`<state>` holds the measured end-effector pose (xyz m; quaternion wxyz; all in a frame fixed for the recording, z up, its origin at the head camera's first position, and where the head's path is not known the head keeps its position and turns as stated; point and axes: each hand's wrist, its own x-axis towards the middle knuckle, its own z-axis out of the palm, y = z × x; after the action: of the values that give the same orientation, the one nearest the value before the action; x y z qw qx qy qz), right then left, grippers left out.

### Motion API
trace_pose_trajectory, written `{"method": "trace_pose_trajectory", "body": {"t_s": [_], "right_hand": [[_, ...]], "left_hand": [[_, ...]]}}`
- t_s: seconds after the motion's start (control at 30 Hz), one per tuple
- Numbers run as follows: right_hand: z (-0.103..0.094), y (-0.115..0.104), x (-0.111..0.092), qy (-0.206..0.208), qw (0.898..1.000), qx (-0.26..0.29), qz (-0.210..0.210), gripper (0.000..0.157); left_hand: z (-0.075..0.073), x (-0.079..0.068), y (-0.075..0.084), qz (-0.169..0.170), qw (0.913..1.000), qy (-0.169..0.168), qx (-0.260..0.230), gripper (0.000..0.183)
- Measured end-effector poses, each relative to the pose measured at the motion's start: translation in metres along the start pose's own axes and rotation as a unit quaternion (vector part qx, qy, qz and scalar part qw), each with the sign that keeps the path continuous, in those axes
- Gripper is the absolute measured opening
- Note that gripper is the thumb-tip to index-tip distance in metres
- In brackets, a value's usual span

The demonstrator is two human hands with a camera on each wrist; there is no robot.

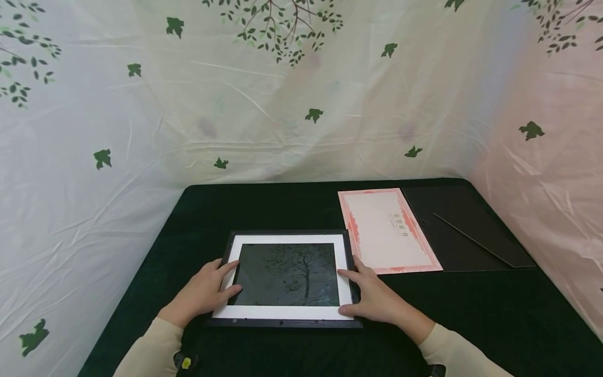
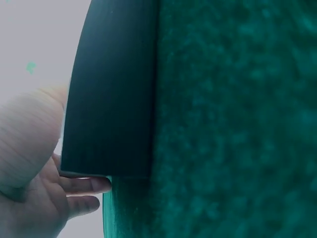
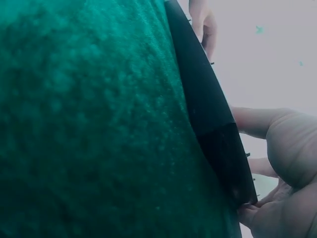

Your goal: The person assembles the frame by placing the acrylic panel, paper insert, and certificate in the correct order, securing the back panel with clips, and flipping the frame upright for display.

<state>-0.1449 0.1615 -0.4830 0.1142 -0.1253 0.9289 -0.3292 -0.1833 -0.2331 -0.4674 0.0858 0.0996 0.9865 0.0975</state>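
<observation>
A black picture frame (image 1: 282,323) lies on the dark green cloth, a white mat (image 1: 292,312) inside it. Within the mat is a dark, glossy panel (image 1: 282,277) that shows a tree image, perhaps a reflection. At the left side, my left hand (image 1: 202,290) rests with thumb and index finger spread on the mat, its other fingers along the outer edge. My right hand (image 1: 374,296) touches the opposite side in the same way, thumb near the lower right corner. Small tabs stand up along the frame's edge in the right wrist view. Both hands have their fingers extended.
To the right lies a pink-bordered certificate sheet (image 1: 381,225), with a black backing board (image 1: 452,235) beside it. A thin rod-like strip (image 1: 473,241) crosses the board. Behind the cloth-covered table (image 1: 226,207) hangs a pale curtain (image 1: 264,136) with green leaf prints.
</observation>
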Motion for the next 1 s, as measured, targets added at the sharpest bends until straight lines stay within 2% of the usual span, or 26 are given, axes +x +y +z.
{"method": "trace_pose_trajectory", "body": {"t_s": [0.27,0.47,0.77,1.0], "right_hand": [[-0.002,-0.007,0.009,0.002,1.0,-0.013,-0.013,0.089],[-0.009,-0.011,0.029,0.022,0.999,-0.035,-0.02,0.089],[-0.016,-0.003,0.067,0.025,0.999,-0.043,-0.012,0.086],[-0.016,0.002,0.081,0.013,0.999,-0.051,0.006,0.087]], "left_hand": [[-0.002,0.001,-0.008,0.025,0.9991,0.036,0.001,0.069],[-0.01,0.014,-0.007,0.033,0.9975,0.062,-0.009,0.07],[-0.015,0.049,-0.013,0.012,0.999,0.034,-0.026,0.071],[-0.012,0.065,-0.014,-0.002,0.999,0.012,-0.043,0.076]]}}
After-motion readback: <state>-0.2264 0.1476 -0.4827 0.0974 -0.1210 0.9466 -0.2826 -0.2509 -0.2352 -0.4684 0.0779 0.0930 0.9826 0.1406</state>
